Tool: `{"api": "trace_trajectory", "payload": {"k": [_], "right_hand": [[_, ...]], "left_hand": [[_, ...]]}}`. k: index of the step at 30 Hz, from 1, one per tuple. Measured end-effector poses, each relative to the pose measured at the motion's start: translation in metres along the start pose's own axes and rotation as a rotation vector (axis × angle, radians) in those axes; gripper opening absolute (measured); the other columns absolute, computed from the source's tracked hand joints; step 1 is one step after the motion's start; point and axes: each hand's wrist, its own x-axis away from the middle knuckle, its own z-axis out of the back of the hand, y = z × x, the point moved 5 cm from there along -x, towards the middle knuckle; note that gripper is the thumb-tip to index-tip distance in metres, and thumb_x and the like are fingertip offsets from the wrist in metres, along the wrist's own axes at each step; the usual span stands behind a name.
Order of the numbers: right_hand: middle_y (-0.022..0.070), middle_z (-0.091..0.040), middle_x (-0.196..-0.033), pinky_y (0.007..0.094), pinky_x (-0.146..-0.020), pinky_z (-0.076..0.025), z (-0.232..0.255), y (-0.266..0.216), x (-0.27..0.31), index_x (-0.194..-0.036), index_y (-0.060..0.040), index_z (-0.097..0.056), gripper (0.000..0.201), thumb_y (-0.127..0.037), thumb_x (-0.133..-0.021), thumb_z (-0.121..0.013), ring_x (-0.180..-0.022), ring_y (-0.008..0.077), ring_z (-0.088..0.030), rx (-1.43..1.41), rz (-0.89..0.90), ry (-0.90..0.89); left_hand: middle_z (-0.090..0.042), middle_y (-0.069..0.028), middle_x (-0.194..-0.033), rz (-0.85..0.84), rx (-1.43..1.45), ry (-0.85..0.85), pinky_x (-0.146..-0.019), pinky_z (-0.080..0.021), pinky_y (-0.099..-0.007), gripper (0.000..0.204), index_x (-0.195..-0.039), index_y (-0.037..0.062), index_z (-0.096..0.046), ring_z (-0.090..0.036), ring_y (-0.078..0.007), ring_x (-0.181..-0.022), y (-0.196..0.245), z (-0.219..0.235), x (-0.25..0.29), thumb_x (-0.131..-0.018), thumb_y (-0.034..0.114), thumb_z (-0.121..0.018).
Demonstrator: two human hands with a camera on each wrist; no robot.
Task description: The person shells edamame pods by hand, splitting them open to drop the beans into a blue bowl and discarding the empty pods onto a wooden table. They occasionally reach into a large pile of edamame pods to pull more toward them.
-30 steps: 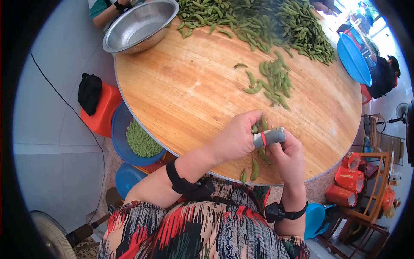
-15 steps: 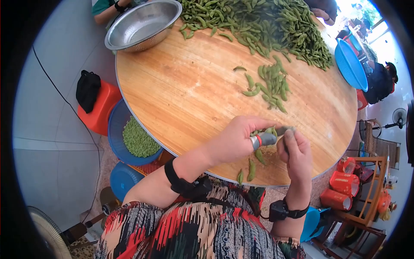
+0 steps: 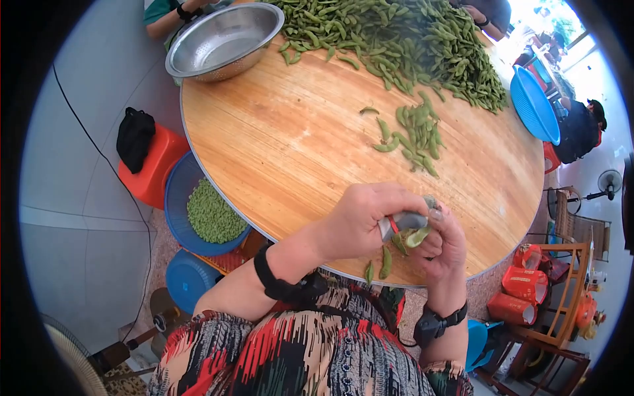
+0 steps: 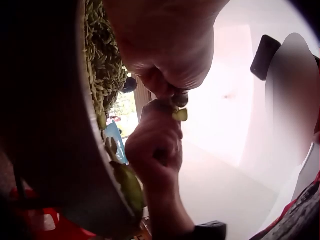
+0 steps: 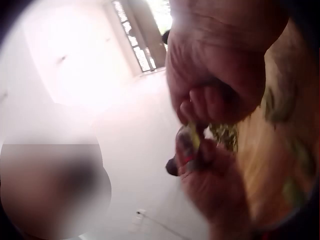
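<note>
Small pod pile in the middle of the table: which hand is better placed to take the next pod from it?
Probably the right hand: the small pod pile lies on its side. The left hand wears a grey thumb tool, and both hands hold the opened pod.

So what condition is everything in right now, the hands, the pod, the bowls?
left hand: fingers curled round a grey tool
right hand: pinches a pod
pod: held between both hands over the table's near edge
steel bowl: upright, looks empty
blue basin: on the floor, holds shelled beans
pod heap: unshelled, piled at the table's far side
</note>
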Motion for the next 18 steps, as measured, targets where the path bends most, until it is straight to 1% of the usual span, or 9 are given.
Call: {"api": "trace_trajectory", "payload": {"k": [2,5,8,10,12,14,15,17,18], "right_hand": [[-0.0004,-0.052,-0.058,0.0192,-0.042,-0.034,-0.009,-0.011,-0.001,-0.088,0.0012,-0.061,0.014,-0.011,-0.08,-0.06,-0.046,0.0027,-0.042,1.004,-0.08,-0.231],[0.0001,-0.057,-0.064,0.0222,-0.05,-0.04,-0.03,-0.021,-0.023,-0.093,-0.0002,-0.063,0.021,-0.016,-0.079,-0.064,-0.056,0.0045,-0.048,1.594,0.119,-0.336],[0.0084,-0.06,-0.066,0.029,-0.056,-0.044,-0.046,-0.054,-0.072,-0.092,-0.0022,-0.063,0.024,-0.021,-0.077,-0.064,-0.055,0.0142,-0.053,1.892,0.231,0.099],[0.0139,-0.061,-0.069,0.0334,-0.058,-0.046,-0.065,-0.063,-0.107,-0.091,-0.0029,-0.063,0.023,-0.021,-0.076,-0.063,-0.06,0.0242,-0.058,1.966,0.457,0.084],[0.0163,-0.062,-0.075,0.0382,-0.064,-0.047,-0.056,-0.068,-0.144,-0.088,-0.0043,-0.064,0.018,-0.017,-0.075,-0.061,-0.07,0.0316,-0.06,2.087,0.648,0.155],[0.0168,-0.062,-0.076,0.0395,-0.066,-0.047,-0.06,-0.057,-0.16,-0.087,-0.0052,-0.063,0.017,-0.016,-0.074,-0.06,-0.074,0.0326,-0.059,2.166,0.606,0.092],[0.0173,-0.062,-0.077,0.0407,-0.068,-0.047,-0.059,-0.05,-0.165,-0.087,-0.0061,-0.063,0.016,-0.015,-0.074,-0.059,-0.078,0.0336,-0.059,2.249,0.549,0.029],[0.017,-0.062,-0.076,0.0414,-0.066,-0.048,-0.063,-0.039,-0.163,-0.085,-0.007,-0.061,0.014,-0.014,-0.073,-0.058,-0.075,0.0343,-0.06,2.343,0.529,-0.043],[0.0168,-0.062,-0.075,0.0418,-0.064,-0.048,-0.07,-0.027,-0.149,-0.084,-0.0066,-0.061,0.014,-0.015,-0.074,-0.057,-0.073,0.0346,-0.06,2.432,0.429,-0.089]], "left_hand": [[-0.062,-0.0074,-0.084,0.143,-0.092,0.113,-0.06,-0.047,-0.0256,0.018,-0.093,0.0026,-0.061,-0.06,-0.0154,-0.072,0.012,0.024,0.001,-0.076,-0.001,-0.059],[-0.06,-0.0049,-0.096,0.23,0.216,0.525,-0.073,-0.05,-0.026,0.025,-0.106,0.0,-0.055,-0.059,-0.0133,-0.086,0.027,0.089,0.026,-0.082,-0.002,-0.047],[-0.06,-0.0048,-0.092,0.237,0.128,0.947,-0.062,-0.041,-0.012,0.024,-0.107,0.0005,-0.055,-0.057,-0.0052,-0.085,0.024,0.161,0.068,-0.084,-0.001,-0.047],[-0.06,-0.0046,-0.089,0.239,0.036,0.9,-0.06,-0.039,-0.0095,0.02,-0.104,0.0014,-0.057,-0.056,-0.0036,-0.084,0.009,0.21,0.111,-0.086,0.002,-0.047],[-0.061,-0.008,-0.097,0.537,-0.264,1.105,-0.071,-0.045,-0.0165,0.024,-0.108,-0.0016,-0.056,-0.058,-0.0114,-0.089,-0.015,0.25,0.165,-0.086,0.002,-0.047],[-0.056,-0.0168,-0.113,0.88,-0.483,0.711,-0.088,-0.042,-0.0271,0.032,-0.114,-0.0024,-0.054,-0.056,-0.0236,-0.102,-0.047,0.273,0.208,-0.083,0.001,-0.049],[-0.056,-0.0168,-0.113,0.881,-0.484,0.71,-0.088,-0.042,-0.0271,0.032,-0.114,-0.0024,-0.054,-0.056,-0.0236,-0.102,-0.052,0.276,0.224,-0.083,0.001,-0.049],[-0.048,-0.0224,-0.124,1.113,-1.051,0.285,-0.098,-0.034,-0.0338,0.039,-0.119,-0.0006,-0.051,-0.047,-0.03,-0.114,-0.061,0.273,0.242,-0.08,0.002,-0.051],[-0.046,-0.0226,-0.125,1.08,-1.061,0.406,-0.1,-0.032,-0.0354,0.037,-0.116,0.0018,-0.054,-0.043,-0.031,-0.118,-0.055,0.271,0.24,-0.079,0.002,-0.051]]}}
